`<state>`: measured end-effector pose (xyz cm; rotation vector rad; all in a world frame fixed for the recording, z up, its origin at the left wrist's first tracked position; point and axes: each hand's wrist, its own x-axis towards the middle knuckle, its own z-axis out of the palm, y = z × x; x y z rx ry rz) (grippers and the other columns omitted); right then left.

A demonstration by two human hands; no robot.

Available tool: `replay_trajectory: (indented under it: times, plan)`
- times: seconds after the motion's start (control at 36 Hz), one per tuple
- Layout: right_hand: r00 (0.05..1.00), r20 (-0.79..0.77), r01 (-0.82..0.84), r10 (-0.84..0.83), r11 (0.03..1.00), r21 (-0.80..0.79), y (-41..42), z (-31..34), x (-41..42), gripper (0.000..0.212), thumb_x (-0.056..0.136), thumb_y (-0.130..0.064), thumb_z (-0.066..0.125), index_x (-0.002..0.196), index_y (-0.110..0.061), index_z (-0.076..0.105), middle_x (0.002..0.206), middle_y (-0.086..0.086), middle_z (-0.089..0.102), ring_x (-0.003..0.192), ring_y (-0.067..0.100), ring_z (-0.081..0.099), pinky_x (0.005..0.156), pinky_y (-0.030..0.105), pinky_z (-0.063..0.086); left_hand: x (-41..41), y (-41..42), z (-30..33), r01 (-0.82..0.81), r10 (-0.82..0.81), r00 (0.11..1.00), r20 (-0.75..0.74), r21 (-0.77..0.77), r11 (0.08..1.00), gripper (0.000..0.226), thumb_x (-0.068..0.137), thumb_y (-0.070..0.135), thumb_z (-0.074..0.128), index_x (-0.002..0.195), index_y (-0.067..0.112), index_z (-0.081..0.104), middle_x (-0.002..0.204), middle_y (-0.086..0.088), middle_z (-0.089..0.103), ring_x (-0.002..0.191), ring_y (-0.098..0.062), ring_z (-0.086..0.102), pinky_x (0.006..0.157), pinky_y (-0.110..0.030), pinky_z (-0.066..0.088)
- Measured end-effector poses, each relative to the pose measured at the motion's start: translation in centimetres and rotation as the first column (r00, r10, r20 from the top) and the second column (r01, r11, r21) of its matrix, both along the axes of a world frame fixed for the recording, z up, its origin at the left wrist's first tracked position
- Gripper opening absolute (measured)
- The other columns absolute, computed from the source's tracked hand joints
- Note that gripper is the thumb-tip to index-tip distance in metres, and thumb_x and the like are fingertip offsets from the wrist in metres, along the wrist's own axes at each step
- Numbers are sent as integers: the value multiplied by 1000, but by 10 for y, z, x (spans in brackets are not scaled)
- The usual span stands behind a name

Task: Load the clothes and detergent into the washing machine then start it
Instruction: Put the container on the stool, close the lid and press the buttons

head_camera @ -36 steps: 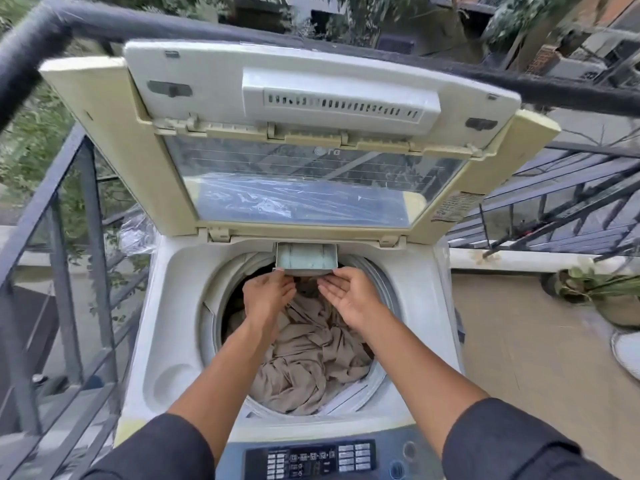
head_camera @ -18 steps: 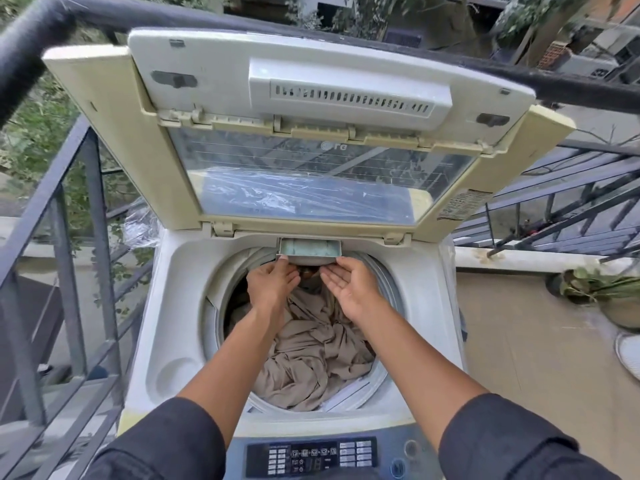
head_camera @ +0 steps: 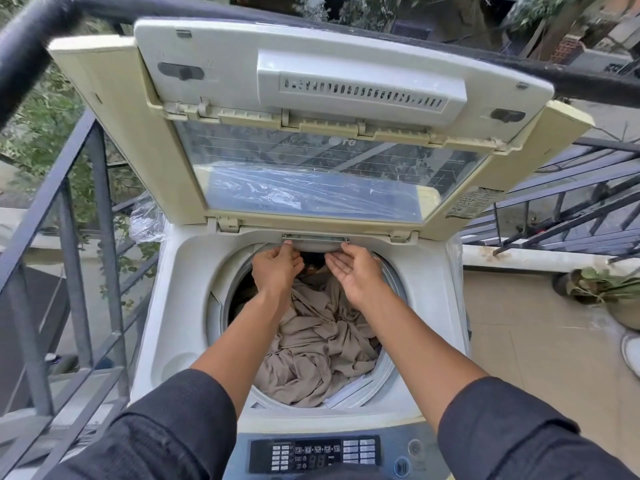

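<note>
Top-load washing machine (head_camera: pixel 180 299) seen on balcony, lid (head_camera: pixel 311 133) raised. Detergent drawer (head_camera: pixel 313 241) seated almost flush at rear rim of tub opening. Left hand (head_camera: pixel 277 268) held at drawer's left end, fingers loosely curled, fingertip touching front edge. Right hand (head_camera: pixel 353 271) spread flat, palm up, at drawer's right end. Beige clothes (head_camera: pixel 318 344) heaped in drum. Control panel (head_camera: pixel 313 453) seen at near edge.

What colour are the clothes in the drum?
Plain beige clothes, no pattern; the head view shows them.
</note>
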<state>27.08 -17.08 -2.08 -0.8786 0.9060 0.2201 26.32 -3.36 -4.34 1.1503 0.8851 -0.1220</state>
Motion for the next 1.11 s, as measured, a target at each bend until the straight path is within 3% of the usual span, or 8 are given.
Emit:
replay_trajectory:
  times: [0.19, 0.39, 0.61, 0.81, 0.89, 0.97, 1.06, 1.11]
  plan:
    - [1000, 27, 9, -9, 1000, -8, 1, -1, -2, 20, 97, 3, 63, 116, 7, 61, 114, 31, 66, 100, 35, 69, 96, 42, 57, 1, -2, 4, -23, 23, 1000, -7, -27, 999, 25, 105, 19, 65, 85, 5, 68, 96, -20, 74, 102, -39, 76, 94, -42, 63]
    - [999, 26, 20, -20, 1000, -24, 2, -3, -3, 34, 97, 4, 65, 128, 14, 57, 126, 35, 64, 117, 42, 66, 103, 46, 54, 2, -3, 2, -27, 27, 1000, -15, -23, 999, 25, 105, 19, 65, 85, 5, 67, 94, -18, 75, 99, -36, 77, 94, -42, 63]
    - [1000, 31, 3, -2, 1000, -23, 1, -5, 4, 6, 97, 2, 65, 101, 5, 62, 103, 26, 67, 95, 33, 69, 100, 44, 56, 5, -5, 4, 1, -1, 1000, 20, 2, 1000, 26, 104, 23, 68, 81, 9, 67, 90, -13, 75, 94, -31, 78, 87, -35, 64]
    - [999, 38, -13, 16, 997, -71, -2, -11, 3, 15, 94, -3, 72, 101, 4, 60, 102, 26, 68, 90, 31, 72, 95, 42, 58, 4, -3, 3, 34, -35, 999, 15, 39, 999, 27, 103, 24, 68, 80, 11, 68, 87, -10, 75, 94, -31, 78, 91, -39, 64]
    - [995, 20, -89, 94, 984, -154, -4, -11, 1, 24, 96, -14, 72, 107, 3, 60, 108, 26, 70, 91, 30, 73, 91, 39, 60, 5, 0, 5, 62, -62, 998, 1, 51, 997, 27, 103, 27, 69, 81, 12, 66, 88, -9, 75, 95, -29, 78, 91, -40, 64]
    - [963, -38, -265, 267, 909, -322, -9, -9, -5, 38, 97, -29, 72, 119, 0, 61, 110, 22, 72, 96, 31, 75, 90, 41, 62, 2, 3, 5, 114, -114, 994, -4, 43, 993, 25, 103, 33, 68, 86, 14, 66, 92, -7, 74, 95, -27, 76, 88, -41, 65]
    - [927, -77, -363, 368, 823, -437, -16, -5, -14, 24, 99, -35, 69, 103, -12, 64, 103, 16, 75, 92, 28, 76, 85, 40, 64, -6, 5, 6, 143, -143, 990, -4, 10, 990, 16, 105, 32, 66, 101, 17, 65, 98, -7, 72, 96, -25, 73, 91, -42, 63]
    - [910, -90, -395, 405, 778, -488, -20, -1, -21, 18, 100, -36, 67, 95, -20, 62, 99, 11, 76, 90, 27, 77, 80, 37, 64, -11, 5, 8, 159, -159, 987, -12, 12, 987, 15, 105, 30, 66, 99, 16, 67, 98, -8, 73, 94, -24, 72, 93, -46, 63]
